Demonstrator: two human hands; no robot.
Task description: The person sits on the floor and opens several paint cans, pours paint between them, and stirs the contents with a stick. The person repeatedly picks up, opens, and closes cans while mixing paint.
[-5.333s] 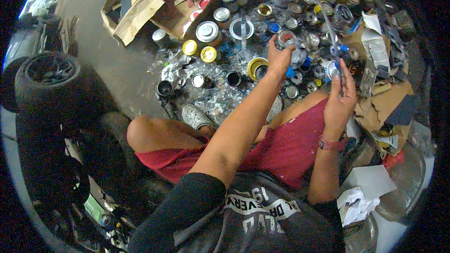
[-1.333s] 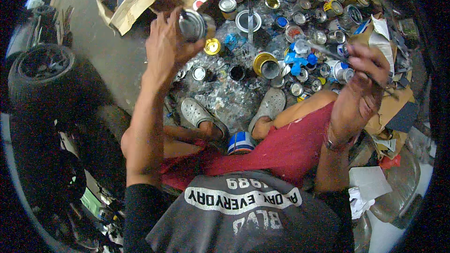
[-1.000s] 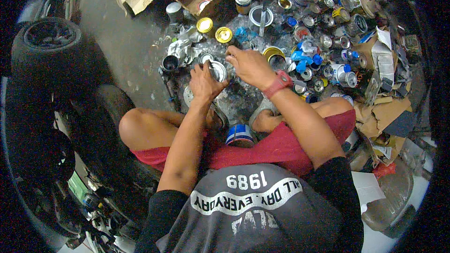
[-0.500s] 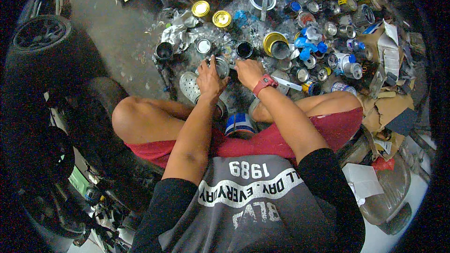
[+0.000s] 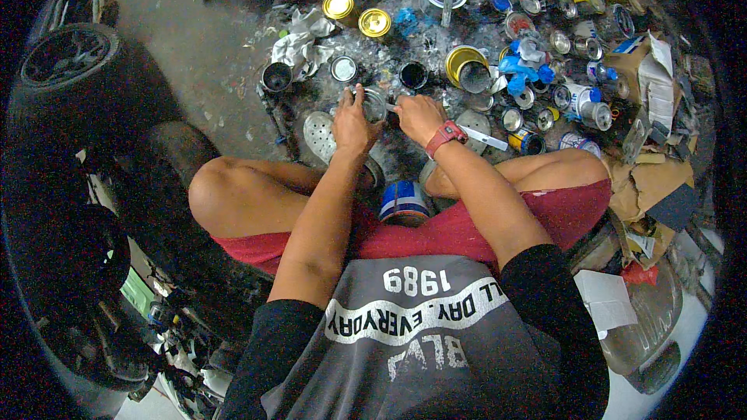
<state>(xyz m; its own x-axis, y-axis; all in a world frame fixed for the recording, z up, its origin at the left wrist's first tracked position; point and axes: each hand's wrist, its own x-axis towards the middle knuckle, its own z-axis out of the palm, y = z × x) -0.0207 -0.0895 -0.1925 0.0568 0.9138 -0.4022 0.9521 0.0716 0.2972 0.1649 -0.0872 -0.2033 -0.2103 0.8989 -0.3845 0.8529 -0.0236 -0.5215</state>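
floor (image 5: pixel 206 93), clustered cans (image 5: pixel 578 103), hands (image 5: pixel 354 131) at tin (image 5: pixel 375 105)

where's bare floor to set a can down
Widest: the floor between the tyre and the crumpled sheet. A small stained gap separates the nearer gold-topped can from the dark-filled can. Cans crowd around the blue wad, past the right hand.
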